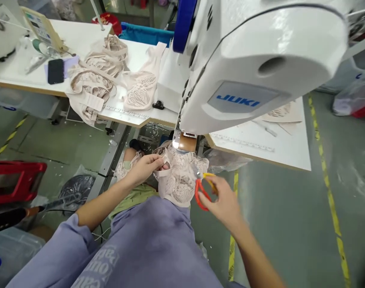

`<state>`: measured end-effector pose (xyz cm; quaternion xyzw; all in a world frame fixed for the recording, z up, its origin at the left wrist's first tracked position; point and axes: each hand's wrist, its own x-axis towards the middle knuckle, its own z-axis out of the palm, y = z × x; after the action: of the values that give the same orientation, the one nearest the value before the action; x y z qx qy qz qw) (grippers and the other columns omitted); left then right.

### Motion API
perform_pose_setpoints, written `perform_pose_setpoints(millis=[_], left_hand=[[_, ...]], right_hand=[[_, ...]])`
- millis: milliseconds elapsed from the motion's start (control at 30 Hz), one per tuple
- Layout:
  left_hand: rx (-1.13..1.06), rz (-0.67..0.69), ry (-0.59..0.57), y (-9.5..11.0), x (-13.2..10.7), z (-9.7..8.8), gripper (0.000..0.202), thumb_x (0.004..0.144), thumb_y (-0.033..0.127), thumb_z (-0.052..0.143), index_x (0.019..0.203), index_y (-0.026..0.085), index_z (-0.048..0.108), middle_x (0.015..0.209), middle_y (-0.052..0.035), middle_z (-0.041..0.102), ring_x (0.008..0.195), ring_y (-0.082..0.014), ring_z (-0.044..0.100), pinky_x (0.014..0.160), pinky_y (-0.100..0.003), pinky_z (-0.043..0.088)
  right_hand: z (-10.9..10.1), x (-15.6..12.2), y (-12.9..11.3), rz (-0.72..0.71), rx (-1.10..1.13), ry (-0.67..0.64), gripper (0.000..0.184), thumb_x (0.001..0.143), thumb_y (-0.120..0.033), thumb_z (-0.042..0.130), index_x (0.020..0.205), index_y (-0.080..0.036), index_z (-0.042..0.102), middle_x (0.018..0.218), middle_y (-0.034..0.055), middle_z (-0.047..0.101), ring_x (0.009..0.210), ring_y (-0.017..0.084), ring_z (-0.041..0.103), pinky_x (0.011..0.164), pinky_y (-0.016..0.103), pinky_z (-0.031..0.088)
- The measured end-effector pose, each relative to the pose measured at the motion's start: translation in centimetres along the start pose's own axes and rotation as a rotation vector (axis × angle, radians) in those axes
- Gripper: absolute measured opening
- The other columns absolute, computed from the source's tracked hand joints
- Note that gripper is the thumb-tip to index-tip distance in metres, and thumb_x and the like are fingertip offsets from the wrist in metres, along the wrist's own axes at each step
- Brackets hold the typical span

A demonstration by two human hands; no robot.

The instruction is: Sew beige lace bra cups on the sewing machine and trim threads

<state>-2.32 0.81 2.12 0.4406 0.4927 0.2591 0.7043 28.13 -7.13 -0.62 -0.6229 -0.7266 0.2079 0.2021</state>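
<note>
A beige lace bra (pixel 179 182) lies over my lap, bunched below the head of the white sewing machine (pixel 236 80). My left hand (pixel 152 166) pinches a strap or edge of it at its left side. In my right hand (pixel 223 200) is a pair of scissors (pixel 202 194) with red and yellow handles, my fingers in the loops. The scissors' blades point up and left toward the lace; their tips are hard to make out. Just above the lace sits the machine's rounded metal and brown end (pixel 184 143).
More beige lace bras (pixel 95 76) are heaped on the white table (pixel 17 76) at left, with a single one (pixel 142 86) beside the machine. A dark phone (pixel 55 71) lies there. Thread snips (pixel 269 131) rest on the right tabletop. A red stool (pixel 17 182) stands at left.
</note>
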Motion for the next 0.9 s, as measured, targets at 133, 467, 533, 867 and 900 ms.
perform_pose_setpoints(millis=[133, 467, 533, 867, 900], left_hand=[[-0.026, 0.02, -0.014, 0.1, -0.2, 0.7, 0.038, 0.093, 0.051, 0.059, 0.087, 0.016, 0.071, 0.083, -0.0043, 0.07, 0.068, -0.0114, 0.056, 0.066, -0.025, 0.043], [0.236, 0.078, 0.023, 0.8, -1.0, 1.3, 0.021, 0.093, 0.028, 0.046, 0.084, 0.017, 0.061, 0.08, -0.0003, 0.064, 0.07, -0.0116, 0.054, 0.066, -0.024, 0.044], [0.249, 0.09, 0.029, 0.9, -1.0, 1.3, 0.023, 0.096, 0.032, 0.045, 0.081, 0.018, 0.056, 0.074, 0.0025, 0.056, 0.062, -0.01, 0.047, 0.059, -0.023, 0.04], [0.327, 0.14, -0.03, 1.2, -0.9, 0.5, 0.038, 0.098, 0.051, 0.049, 0.087, 0.017, 0.062, 0.078, -0.0017, 0.064, 0.067, -0.012, 0.055, 0.06, -0.022, 0.043], [0.346, 0.141, -0.031, 1.3, -0.8, 0.5, 0.037, 0.098, 0.051, 0.05, 0.088, 0.017, 0.063, 0.078, -0.002, 0.065, 0.068, -0.0124, 0.056, 0.06, -0.022, 0.043]], right_hand=[[2.7, -1.6, -4.3, -0.162, 0.019, 0.065, 0.032, 0.089, -0.037, 0.064, 0.116, -0.02, 0.061, 0.113, 0.0123, 0.071, 0.098, 0.025, 0.07, 0.072, 0.034, 0.059], [3.4, 1.4, -5.4, -0.16, 0.156, 0.0, 0.028, 0.092, -0.033, 0.063, 0.117, -0.022, 0.065, 0.114, 0.0086, 0.072, 0.094, 0.021, 0.071, 0.074, 0.032, 0.058], [3.5, 0.7, -4.9, -0.091, 0.234, 0.002, 0.026, 0.091, -0.031, 0.064, 0.115, -0.024, 0.065, 0.104, 0.0051, 0.073, 0.076, 0.017, 0.068, 0.067, 0.03, 0.056], [4.5, -0.5, -4.7, -0.082, 0.384, 0.046, 0.046, 0.073, -0.023, 0.071, 0.118, -0.025, 0.059, 0.111, 0.0069, 0.068, 0.07, 0.015, 0.06, 0.062, 0.029, 0.052], [4.6, -0.2, -4.9, -0.084, 0.382, 0.041, 0.046, 0.074, -0.023, 0.07, 0.118, -0.025, 0.059, 0.111, 0.0069, 0.069, 0.071, 0.015, 0.06, 0.063, 0.029, 0.053]])
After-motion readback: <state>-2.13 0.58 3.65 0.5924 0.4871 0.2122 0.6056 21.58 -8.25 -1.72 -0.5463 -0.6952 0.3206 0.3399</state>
